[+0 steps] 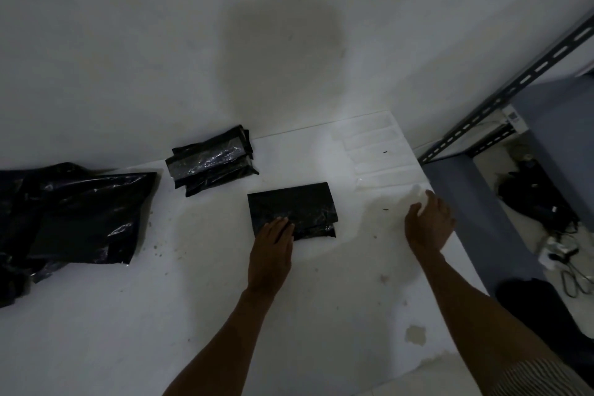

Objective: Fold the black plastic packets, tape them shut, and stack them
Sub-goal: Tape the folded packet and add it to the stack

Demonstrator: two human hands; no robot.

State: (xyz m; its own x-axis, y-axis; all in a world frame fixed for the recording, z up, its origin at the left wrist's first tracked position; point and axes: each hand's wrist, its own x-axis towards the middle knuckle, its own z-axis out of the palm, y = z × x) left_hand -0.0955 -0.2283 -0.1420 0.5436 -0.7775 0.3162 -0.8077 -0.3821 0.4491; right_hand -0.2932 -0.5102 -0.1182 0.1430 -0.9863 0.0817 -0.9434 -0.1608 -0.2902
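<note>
A folded black plastic packet [291,204] lies in the middle of the white table [193,315]. My left hand [273,244] presses flat on the packet's near edge, fingers straight. My right hand [429,223] is at the table's right edge, its fingers on a strip of clear tape [418,194]. More clear tape strips [374,148] lie in a row at the back right. Further back, left of the folded packet, sits a stack of taped packets [212,162]. Unfolded black packets [70,219] are piled at the far left.
A white wall rises right behind the table. A grey slotted metal shelf frame [514,87] stands to the right, with a dark bag [533,196], cables and scissors [575,280] on the floor below it.
</note>
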